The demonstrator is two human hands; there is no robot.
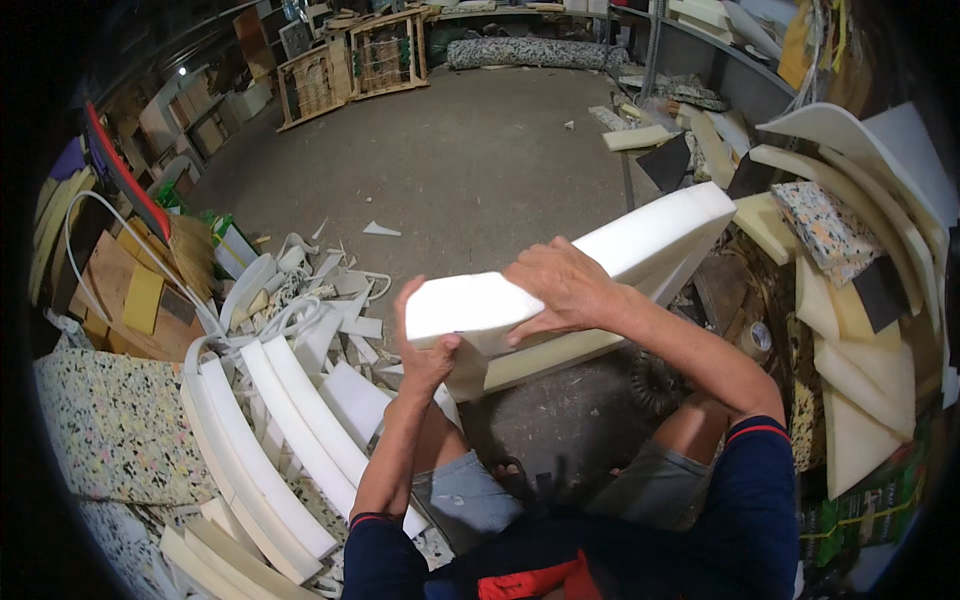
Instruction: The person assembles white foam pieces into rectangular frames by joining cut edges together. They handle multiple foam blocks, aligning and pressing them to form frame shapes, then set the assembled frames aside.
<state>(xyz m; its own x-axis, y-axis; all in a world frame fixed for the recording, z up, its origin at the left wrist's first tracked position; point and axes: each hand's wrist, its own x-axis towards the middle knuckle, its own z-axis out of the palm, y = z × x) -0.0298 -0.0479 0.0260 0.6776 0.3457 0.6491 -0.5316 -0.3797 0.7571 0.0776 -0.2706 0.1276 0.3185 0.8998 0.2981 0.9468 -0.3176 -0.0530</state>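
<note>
My right hand (562,290) lies flat over the foam slab (640,245) and covers the surface beneath it. My left hand (425,355) wraps the slab's near end; its fingertips are out of sight behind the edge. The slab's underside cannot be seen. Below my hands, my lap hides the floor and my feet. Far beyond the slab, the items on the shelves (190,110) are too small and dim to identify.

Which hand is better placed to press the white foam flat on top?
The right hand, probably: it already lies flat on top of the white foam block, while the left hand grips the near end from below.
</note>
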